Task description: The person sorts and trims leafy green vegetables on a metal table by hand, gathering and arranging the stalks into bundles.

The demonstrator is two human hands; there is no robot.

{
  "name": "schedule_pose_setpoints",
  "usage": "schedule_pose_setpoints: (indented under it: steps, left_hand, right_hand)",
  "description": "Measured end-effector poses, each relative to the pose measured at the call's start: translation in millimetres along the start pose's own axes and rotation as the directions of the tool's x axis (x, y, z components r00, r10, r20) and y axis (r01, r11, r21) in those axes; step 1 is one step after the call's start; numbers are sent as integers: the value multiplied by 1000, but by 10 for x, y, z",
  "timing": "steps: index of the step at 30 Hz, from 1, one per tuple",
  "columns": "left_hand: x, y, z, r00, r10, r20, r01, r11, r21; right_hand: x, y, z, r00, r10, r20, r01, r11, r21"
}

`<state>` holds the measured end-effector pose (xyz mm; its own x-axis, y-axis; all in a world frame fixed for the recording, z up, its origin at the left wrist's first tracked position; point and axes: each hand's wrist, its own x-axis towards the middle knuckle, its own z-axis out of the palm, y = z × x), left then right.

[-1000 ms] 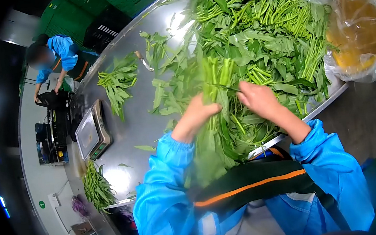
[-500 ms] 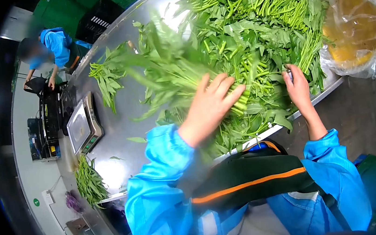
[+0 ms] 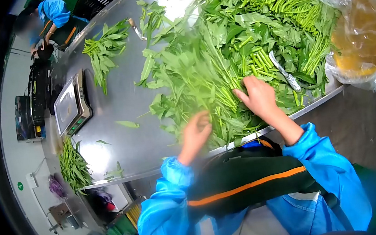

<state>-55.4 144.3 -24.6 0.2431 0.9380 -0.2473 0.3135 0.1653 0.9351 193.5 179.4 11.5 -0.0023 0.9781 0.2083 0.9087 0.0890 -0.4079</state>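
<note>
A wide pile of leafy green stalks (image 3: pixel 274 13) covers the right part of the metal table (image 3: pixel 135 105). My right hand (image 3: pixel 260 97) is closed at the cut ends of some stalks near the table's front edge. Left of it, my left hand (image 3: pixel 197 133) has its fingers curled beside the leaves; what is in them, if anything, is hidden. A curved knife with a pale handle (image 3: pixel 290 80) lies on the pile, right of my right hand and apart from it.
A scale (image 3: pixel 73 105), a small bunch (image 3: pixel 104 52) and another knife (image 3: pixel 137 29) are on the left. More greens (image 3: pixel 73 165) hang over the front left corner. A yellow crate with clear plastic (image 3: pixel 357 26) stands right. A person (image 3: pixel 54 14) bends at the far left.
My right hand has let go of the knife and moved left onto the stalks. My left hand has released the bunch it held and drawn back toward me. The view has shifted.
</note>
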Motion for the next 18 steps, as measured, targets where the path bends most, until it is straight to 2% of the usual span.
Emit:
schedule_pose_setpoints:
  steps: [1,4,5,6,7,8,9,11,12,13,15,16,17,18]
  left_hand:
    - [-5,-69,49,1000,-11,-7,11,1000,-9]
    - [-39,-6,105,1000,10,18,-9,998,-59]
    - [-90,13,78,1000,16,5,-16,1000,-8]
    - [-123,13,40,1000,25,-7,-25,999,43]
    - [-123,39,-24,999,38,-13,-36,995,97]
    - [-125,132,-62,999,34,-35,-29,990,141]
    - [-101,179,-93,997,49,-63,-42,992,117]
    - [-76,266,-134,992,67,-111,-60,996,69]
    - [-52,437,-138,992,31,-126,-25,999,48]
    - [-36,520,-122,995,3,-99,-10,998,-69]
    - [67,640,-82,999,-41,-16,34,960,-278]
    - [151,642,-36,991,-113,75,132,928,-348]
    - [219,668,29,986,-139,89,163,908,-386]
    - [276,690,110,980,-168,103,196,884,-425]
  right_hand:
    - [53,16,111,997,33,67,-27,995,-93]
    - [158,94,175,987,-43,156,51,998,-48]
    - [162,151,120,993,-91,71,84,992,93]
    - [224,117,-293,961,120,249,-243,795,555]
    - [264,77,-641,850,200,488,-527,319,788]
    - [202,109,-644,857,161,489,-505,71,860]
    - [144,250,-421,795,238,557,-599,169,783]
    - [-153,444,125,884,299,359,-463,665,586]
    - [-188,286,5,873,297,386,-487,557,673]
    - [-169,61,-197,852,325,410,-523,481,704]
    - [-226,17,-109,884,323,338,-455,433,778]
    - [-250,-8,-69,909,323,262,-406,549,731]
    - [-285,-49,-45,931,311,188,-354,657,666]
    - [-310,-140,-84,929,319,185,-360,673,646]
